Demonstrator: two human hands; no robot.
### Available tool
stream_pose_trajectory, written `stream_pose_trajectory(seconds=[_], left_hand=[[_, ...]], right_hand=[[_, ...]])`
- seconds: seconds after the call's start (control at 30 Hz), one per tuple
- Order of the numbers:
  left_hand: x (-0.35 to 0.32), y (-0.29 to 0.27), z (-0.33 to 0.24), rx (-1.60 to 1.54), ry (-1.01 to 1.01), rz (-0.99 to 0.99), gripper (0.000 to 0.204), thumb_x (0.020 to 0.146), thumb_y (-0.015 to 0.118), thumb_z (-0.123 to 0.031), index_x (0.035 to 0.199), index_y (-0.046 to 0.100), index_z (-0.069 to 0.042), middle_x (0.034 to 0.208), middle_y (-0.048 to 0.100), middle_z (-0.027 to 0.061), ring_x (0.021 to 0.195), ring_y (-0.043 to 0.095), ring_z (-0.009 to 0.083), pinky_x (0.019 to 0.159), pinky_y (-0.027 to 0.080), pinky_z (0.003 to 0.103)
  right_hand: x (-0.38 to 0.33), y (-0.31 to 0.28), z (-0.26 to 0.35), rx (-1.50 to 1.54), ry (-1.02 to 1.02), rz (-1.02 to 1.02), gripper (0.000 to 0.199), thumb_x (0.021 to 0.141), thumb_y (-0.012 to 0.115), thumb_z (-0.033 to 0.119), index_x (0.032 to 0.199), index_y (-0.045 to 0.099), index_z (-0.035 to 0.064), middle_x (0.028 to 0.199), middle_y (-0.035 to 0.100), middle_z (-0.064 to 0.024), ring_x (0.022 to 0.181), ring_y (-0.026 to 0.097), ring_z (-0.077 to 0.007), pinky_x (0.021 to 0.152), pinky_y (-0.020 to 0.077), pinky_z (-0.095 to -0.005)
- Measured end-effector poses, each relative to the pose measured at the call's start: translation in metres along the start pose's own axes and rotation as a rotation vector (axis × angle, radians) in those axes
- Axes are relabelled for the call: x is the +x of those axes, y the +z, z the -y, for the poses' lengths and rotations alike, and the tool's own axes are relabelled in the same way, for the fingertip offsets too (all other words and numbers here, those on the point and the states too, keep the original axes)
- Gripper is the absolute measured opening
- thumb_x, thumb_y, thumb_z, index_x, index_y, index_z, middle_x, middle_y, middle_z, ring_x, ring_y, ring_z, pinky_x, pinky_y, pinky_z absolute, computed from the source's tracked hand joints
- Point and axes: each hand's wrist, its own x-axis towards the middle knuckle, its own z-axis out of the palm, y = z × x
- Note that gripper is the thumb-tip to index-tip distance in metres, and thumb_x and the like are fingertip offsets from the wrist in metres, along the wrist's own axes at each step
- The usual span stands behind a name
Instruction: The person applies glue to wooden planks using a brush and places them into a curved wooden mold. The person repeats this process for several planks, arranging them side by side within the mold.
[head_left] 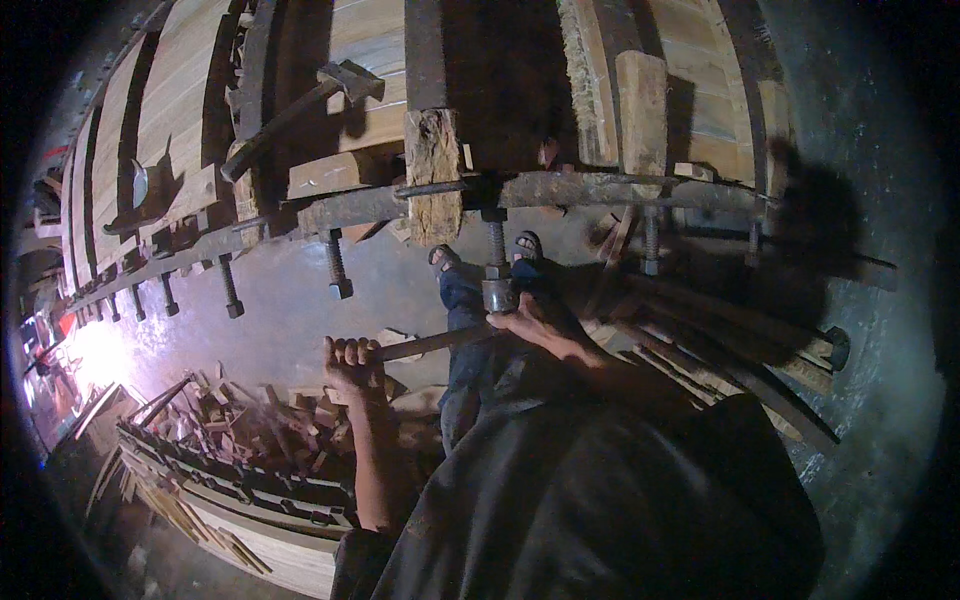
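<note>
My left hand (354, 368) is wrapped around the far end of a long-handled socket wrench (432, 344), left of my body. My right hand (533, 325) grips the other end, just below its round socket (498, 295). The socket sits on the head of a threaded clamp screw (497, 243), which points toward me from the metal clamp bar (560, 188). Beyond that screw a rough wooden block (432, 150) stands across the bar. The palm side of my right hand is hidden.
A hammer (350, 82) lies on the clamped boards (365, 45). More clamp screws (337, 270) stick out along the bar. Wood scraps (270, 425) are heaped at lower left, near a stack of boards (270, 555). Long bars (740, 365) lie on the floor at right.
</note>
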Motion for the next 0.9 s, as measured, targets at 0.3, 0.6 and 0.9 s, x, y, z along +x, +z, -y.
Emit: stream_pose_trajectory(seconds=[0.3, 0.6, 0.9], left_hand=[[0.097, -0.086, 0.014, 0.044, -0.112, -0.545, 0.035, 0.102, 0.043, -0.033, 0.071, 0.040, -0.018, 0.057, 0.039, -0.0011, 0.054, 0.041, 0.0203, 0.071, 0.042, 0.042], [-0.005, 0.004, -0.006, 0.165, -0.036, 0.199, 0.037, 0.097, 0.049, -0.034, 0.066, 0.038, -0.016, 0.054, 0.035, -0.0001, 0.051, 0.035, 0.0201, 0.065, 0.041, 0.038], [-0.061, 0.056, 0.013, 0.853, 0.131, 0.467, 0.025, 0.093, 0.061, -0.024, 0.080, 0.058, -0.003, 0.080, 0.061, 0.0104, 0.076, 0.057, 0.0214, 0.074, 0.047, 0.040]], right_hand=[[0.031, 0.058, -0.032, -0.067, 0.034, -0.195, 0.047, 0.076, 0.080, 0.038, 0.108, 0.066, 0.0070, 0.101, 0.069, -0.0157, 0.095, 0.066, -0.0333, 0.086, 0.0509, -0.0460], [0.047, 0.076, -0.081, 0.361, -0.120, -0.042, 0.063, 0.070, 0.083, 0.039, 0.120, 0.063, 0.0070, 0.114, 0.066, -0.0154, 0.106, 0.062, -0.0315, 0.097, 0.0456, -0.0425], [0.028, 0.020, -0.012, 0.459, 0.114, 0.026, 0.065, 0.074, 0.081, 0.041, 0.124, 0.059, 0.0066, 0.112, 0.063, -0.0115, 0.101, 0.060, -0.0319, 0.095, 0.0461, -0.0455]])
